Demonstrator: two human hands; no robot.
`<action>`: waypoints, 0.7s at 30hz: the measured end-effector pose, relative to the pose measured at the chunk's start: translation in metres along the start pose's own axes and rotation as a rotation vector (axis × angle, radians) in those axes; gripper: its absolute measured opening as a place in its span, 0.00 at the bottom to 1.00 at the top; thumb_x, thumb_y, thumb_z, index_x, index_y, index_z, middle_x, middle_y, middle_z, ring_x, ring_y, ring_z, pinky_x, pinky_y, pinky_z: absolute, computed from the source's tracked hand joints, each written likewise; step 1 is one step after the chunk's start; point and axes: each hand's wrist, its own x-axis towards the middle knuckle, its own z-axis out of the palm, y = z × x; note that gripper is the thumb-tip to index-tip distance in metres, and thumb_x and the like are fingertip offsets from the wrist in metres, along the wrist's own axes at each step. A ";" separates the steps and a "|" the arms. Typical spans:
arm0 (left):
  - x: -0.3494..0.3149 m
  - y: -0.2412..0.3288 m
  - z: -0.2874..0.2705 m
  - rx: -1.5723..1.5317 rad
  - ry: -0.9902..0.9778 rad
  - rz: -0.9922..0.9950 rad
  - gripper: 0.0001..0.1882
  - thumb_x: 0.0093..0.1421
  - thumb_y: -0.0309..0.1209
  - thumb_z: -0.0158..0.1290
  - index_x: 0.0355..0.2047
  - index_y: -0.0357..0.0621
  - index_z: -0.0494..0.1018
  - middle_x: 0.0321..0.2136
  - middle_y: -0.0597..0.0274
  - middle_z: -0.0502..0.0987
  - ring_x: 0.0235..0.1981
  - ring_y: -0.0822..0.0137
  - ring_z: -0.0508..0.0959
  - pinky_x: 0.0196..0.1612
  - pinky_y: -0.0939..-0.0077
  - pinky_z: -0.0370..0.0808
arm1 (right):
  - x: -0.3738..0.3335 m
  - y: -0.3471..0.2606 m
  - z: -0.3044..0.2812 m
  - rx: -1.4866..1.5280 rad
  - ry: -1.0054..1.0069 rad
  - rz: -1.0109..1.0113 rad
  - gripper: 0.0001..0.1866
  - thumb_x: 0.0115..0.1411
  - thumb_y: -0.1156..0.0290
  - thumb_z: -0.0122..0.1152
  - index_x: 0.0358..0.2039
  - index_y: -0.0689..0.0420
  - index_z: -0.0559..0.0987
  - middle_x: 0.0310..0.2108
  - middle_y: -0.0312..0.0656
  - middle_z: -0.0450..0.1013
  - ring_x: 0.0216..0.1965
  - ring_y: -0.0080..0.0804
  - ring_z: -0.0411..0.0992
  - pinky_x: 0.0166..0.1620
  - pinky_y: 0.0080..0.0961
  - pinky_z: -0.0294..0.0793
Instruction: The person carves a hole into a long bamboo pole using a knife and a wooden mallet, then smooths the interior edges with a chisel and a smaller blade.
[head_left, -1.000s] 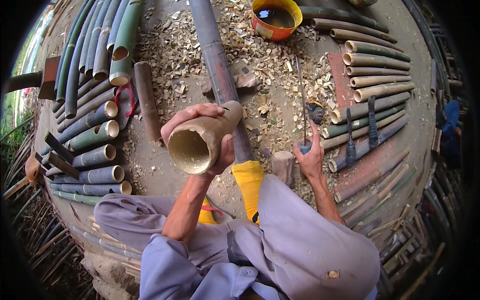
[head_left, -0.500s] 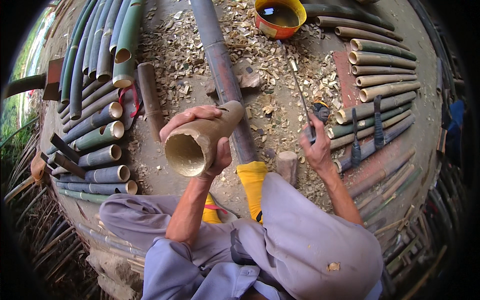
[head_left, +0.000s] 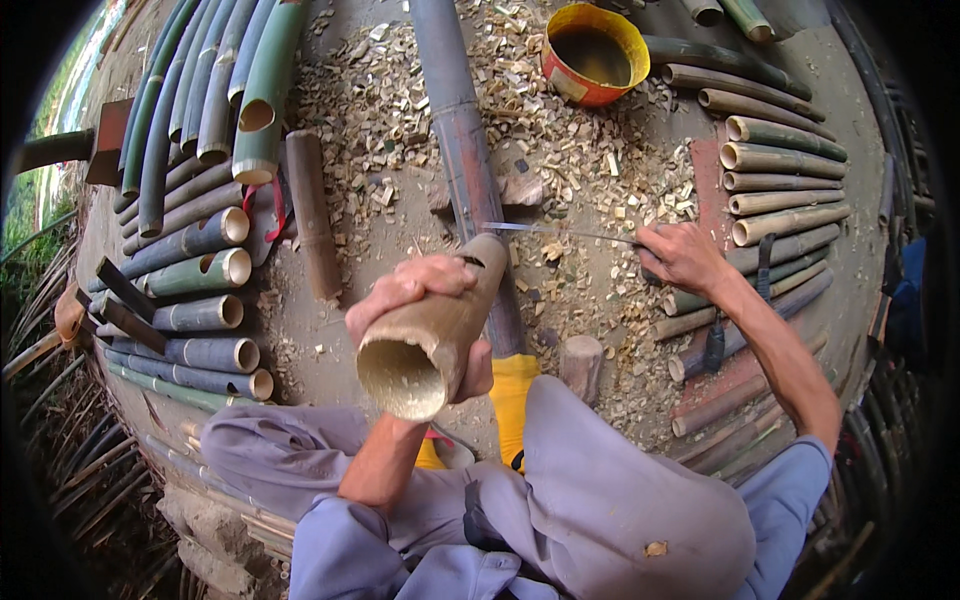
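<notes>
My left hand (head_left: 415, 287) is wrapped round a short tan bamboo tube (head_left: 437, 322), its wide, rough-edged open end facing me. A dark notch shows near the tube's narrower far end, which lies over a long dark bamboo pole (head_left: 462, 130). On the right, my right hand (head_left: 685, 256) is closed on a long, thin metal tool (head_left: 575, 233); its grip is mostly hidden in the fingers. The tool points left, its bright tip close to the tube's far end. Whether tip and tube touch, I cannot tell.
Wood chips (head_left: 590, 160) litter the ground around the pole. A red and yellow bucket (head_left: 592, 92) of dark liquid stands beyond. Bamboo tubes (head_left: 195, 320) line the left side, more tubes (head_left: 785, 160) the right. A short wooden block (head_left: 580, 367) stands near my yellow sock (head_left: 512, 405).
My right hand has moved up and to the right, swinging the thin tool from pointing away to pointing left toward the tube. My left hand and the tube sit slightly lower and further right in view.
</notes>
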 end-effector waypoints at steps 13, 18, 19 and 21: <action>0.005 0.007 -0.004 0.060 -0.019 0.006 0.34 0.49 0.38 0.64 0.49 0.42 0.56 0.32 0.54 0.69 0.34 0.57 0.75 0.42 0.52 0.73 | 0.000 0.027 -0.028 -0.290 -0.210 -0.181 0.08 0.59 0.65 0.53 0.29 0.54 0.69 0.17 0.39 0.69 0.19 0.34 0.72 0.21 0.33 0.73; 0.001 0.002 -0.002 0.016 -0.056 -0.013 0.34 0.50 0.38 0.63 0.50 0.43 0.54 0.34 0.53 0.69 0.38 0.56 0.74 0.44 0.54 0.73 | 0.011 -0.021 0.008 -0.157 -0.026 -0.272 0.09 0.55 0.64 0.59 0.28 0.54 0.70 0.21 0.39 0.68 0.24 0.35 0.71 0.23 0.31 0.73; 0.000 0.000 -0.003 0.001 -0.071 -0.011 0.35 0.51 0.37 0.63 0.51 0.43 0.54 0.36 0.53 0.69 0.41 0.57 0.73 0.46 0.55 0.72 | 0.012 -0.024 0.016 -0.131 0.024 -0.279 0.11 0.53 0.64 0.61 0.28 0.54 0.70 0.23 0.39 0.67 0.26 0.34 0.70 0.24 0.30 0.73; -0.010 -0.010 -0.008 0.151 -0.138 -0.095 0.38 0.51 0.37 0.63 0.54 0.43 0.52 0.39 0.51 0.69 0.44 0.56 0.72 0.50 0.56 0.70 | -0.006 -0.013 0.030 -0.135 -0.128 -0.089 0.08 0.59 0.64 0.55 0.31 0.54 0.70 0.24 0.40 0.69 0.25 0.36 0.73 0.25 0.35 0.74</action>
